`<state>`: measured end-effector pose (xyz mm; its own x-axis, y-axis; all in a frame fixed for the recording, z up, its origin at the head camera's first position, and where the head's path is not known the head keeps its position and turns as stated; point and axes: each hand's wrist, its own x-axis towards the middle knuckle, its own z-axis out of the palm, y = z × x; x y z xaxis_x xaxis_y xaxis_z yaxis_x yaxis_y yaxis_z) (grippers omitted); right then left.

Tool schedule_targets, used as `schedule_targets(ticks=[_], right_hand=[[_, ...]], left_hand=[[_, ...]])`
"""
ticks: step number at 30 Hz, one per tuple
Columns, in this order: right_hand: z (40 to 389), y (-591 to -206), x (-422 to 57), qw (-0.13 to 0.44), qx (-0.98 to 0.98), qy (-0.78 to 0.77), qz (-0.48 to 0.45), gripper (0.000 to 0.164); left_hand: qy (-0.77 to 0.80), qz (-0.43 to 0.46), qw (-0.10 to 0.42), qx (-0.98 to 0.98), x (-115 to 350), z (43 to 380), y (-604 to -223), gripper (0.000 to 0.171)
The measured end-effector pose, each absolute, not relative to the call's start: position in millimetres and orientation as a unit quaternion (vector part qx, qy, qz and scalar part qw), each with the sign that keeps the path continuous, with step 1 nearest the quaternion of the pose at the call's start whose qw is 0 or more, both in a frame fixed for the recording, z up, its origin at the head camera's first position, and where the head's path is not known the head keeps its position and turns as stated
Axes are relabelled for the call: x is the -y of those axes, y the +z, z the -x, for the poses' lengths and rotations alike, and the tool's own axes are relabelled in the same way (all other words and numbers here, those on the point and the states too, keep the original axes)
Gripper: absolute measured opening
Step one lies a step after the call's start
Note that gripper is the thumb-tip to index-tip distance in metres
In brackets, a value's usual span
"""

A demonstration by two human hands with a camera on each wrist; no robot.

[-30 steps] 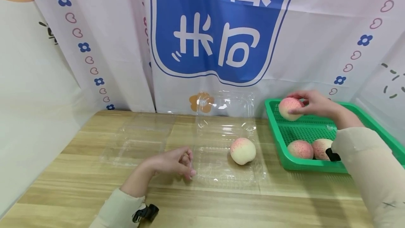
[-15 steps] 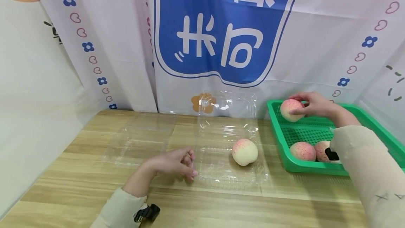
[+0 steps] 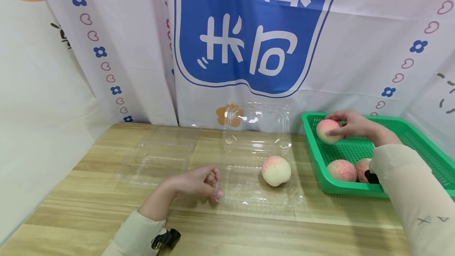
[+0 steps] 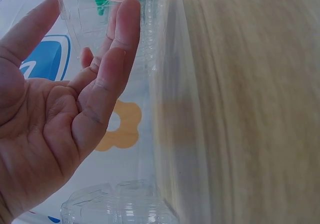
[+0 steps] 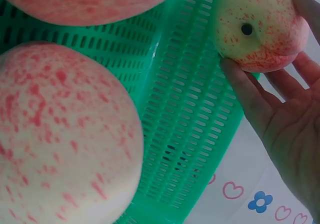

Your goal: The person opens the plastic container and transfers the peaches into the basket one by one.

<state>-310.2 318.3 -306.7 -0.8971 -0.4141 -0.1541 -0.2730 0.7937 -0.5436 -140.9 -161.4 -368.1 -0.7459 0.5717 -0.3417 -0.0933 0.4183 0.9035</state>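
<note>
A peach (image 3: 329,131) is gripped between the thumb and fingers of my right hand (image 3: 350,125), over the back left of the green basket (image 3: 316,165). The right wrist view shows that peach (image 5: 262,31) with a small dark hole facing the camera. At the near left corner of a clear plastic container (image 3: 245,197), my left hand (image 3: 199,183) has its fingers bent. Its thumb tip meets the container rim in the left wrist view, with the fingers (image 4: 127,21) beside the wall. One peach (image 3: 276,171) lies in the container's right half. The container's lid (image 3: 256,117) stands raised against the curtain.
More peaches (image 3: 342,170) sit along the basket's near side, partly hidden by the right sleeve (image 3: 405,169). A second clear container (image 3: 160,155) lies open on the wooden table (image 3: 89,200) at left. A printed curtain (image 3: 142,50) hangs behind.
My right hand has lowered slightly with the peach, into the basket's back left. The whole scene has shifted a little to the right in view. My left hand keeps its place at the container.
</note>
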Motion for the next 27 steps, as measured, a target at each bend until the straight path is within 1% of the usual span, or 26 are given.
schedule_targets(ticks=[8, 15, 22, 27], right_hand=[[312, -319, -320, 0.174, -0.939, -0.239, 0.176, 0.068], [310, -325, -317, 0.203, -0.933, -0.235, 0.182, 0.067], [311, -327, -315, 0.233, -0.929, -0.221, 0.184, 0.068], [309, -328, -313, 0.246, -0.928, -0.213, 0.183, 0.068]], left_hand=[[0.516, -0.155, 0.32, -0.779, 162, 141, -367, 0.044], [0.514, -0.149, 0.314, -0.784, 162, 142, -369, 0.046], [0.536, -0.131, 0.327, -0.767, 162, 144, -371, 0.045], [0.545, -0.119, 0.328, -0.762, 162, 144, -369, 0.044]])
